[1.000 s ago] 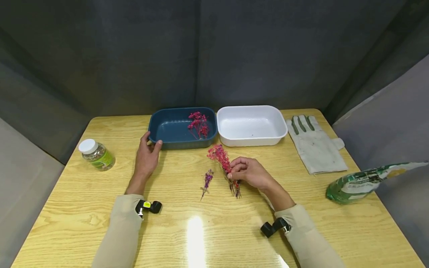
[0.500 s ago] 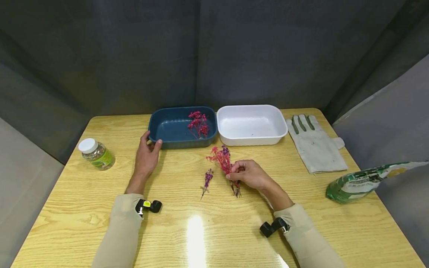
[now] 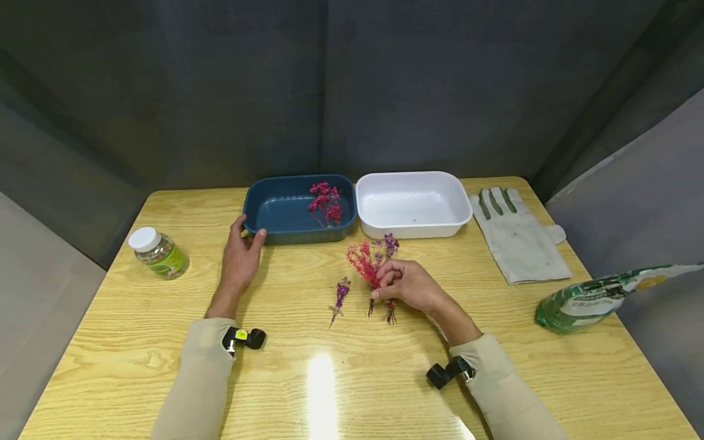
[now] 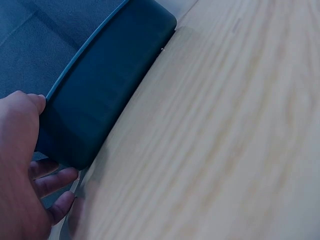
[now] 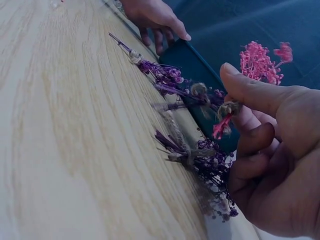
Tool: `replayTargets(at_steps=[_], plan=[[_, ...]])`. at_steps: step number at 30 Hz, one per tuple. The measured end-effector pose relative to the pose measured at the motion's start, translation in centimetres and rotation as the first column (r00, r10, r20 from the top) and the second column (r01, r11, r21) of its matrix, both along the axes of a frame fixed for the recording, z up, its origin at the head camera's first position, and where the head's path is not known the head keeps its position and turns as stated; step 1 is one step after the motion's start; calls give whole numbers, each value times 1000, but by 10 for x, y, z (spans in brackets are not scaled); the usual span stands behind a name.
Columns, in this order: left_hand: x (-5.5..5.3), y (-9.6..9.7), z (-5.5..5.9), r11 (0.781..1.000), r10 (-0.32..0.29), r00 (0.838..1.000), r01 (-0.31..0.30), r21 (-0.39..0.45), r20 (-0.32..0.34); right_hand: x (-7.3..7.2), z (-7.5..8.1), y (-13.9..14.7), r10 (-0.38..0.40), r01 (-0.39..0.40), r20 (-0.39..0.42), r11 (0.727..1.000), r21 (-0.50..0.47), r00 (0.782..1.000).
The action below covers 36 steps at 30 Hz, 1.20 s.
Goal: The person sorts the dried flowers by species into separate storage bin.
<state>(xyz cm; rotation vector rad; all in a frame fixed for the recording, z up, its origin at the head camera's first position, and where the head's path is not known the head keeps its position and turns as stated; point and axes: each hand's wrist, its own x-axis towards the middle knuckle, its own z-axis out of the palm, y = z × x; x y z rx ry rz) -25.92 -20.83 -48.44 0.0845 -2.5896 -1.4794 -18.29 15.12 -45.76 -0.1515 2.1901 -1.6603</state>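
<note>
My right hand (image 3: 409,284) pinches a small twine-tied bunch of pink dried flowers (image 3: 361,261) between thumb and fingers, low over the table. Beside and partly under that hand lies a purple dried flower bunch (image 3: 391,243); its stems also show in the right wrist view below the fingers. Another purple flower sprig (image 3: 341,292) rests on the table to the left. My left hand (image 3: 242,260) holds the near left corner of the dark blue tray (image 3: 299,237), its thumb (image 4: 37,102) on the rim and fingers round the end. Pink-red flowers (image 3: 326,205) lie in that tray.
A white tray (image 3: 415,232) stands right beside the blue one. Farther right are a pale work glove (image 3: 519,238) and a green-and-white bag (image 3: 577,308). A white-lidded jar (image 3: 165,256) stands at the left. A dark curtain hangs behind the table.
The pink bunch has shifted in my right fingers and come apart from the purple bunch, whose head now shows to its right. My left hand keeps its place on the blue tray.
</note>
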Motion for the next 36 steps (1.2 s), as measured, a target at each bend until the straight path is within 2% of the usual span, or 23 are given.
replayTargets(at_steps=[5,10,13,24,28,33,36], plan=[[0,0,1,1000,-2,1000,2,-2,-3,0,-1,-1,-6,6,15,1000,-5,1000],[1,0,1,1000,-4,1000,4,3,3,0,-1,0,-10,10,-7,999,50,1000],[1,0,1,1000,-6,1000,6,6,7,1,-1,0,-5,4,5,999,52,1000],[0,-1,-1,1000,-13,1000,13,-9,12,0,3,6,101,-100,-12,993,57,995],[0,-1,-1,1000,-12,1000,12,-8,15,0,7,15,143,-144,32,989,26,989],[-1,0,-2,1000,-11,1000,11,-1,18,-1,8,26,216,-215,26,976,-35,976],[-1,-1,-2,1000,-8,1000,8,4,16,-2,7,29,253,-250,11,962,-107,967]])
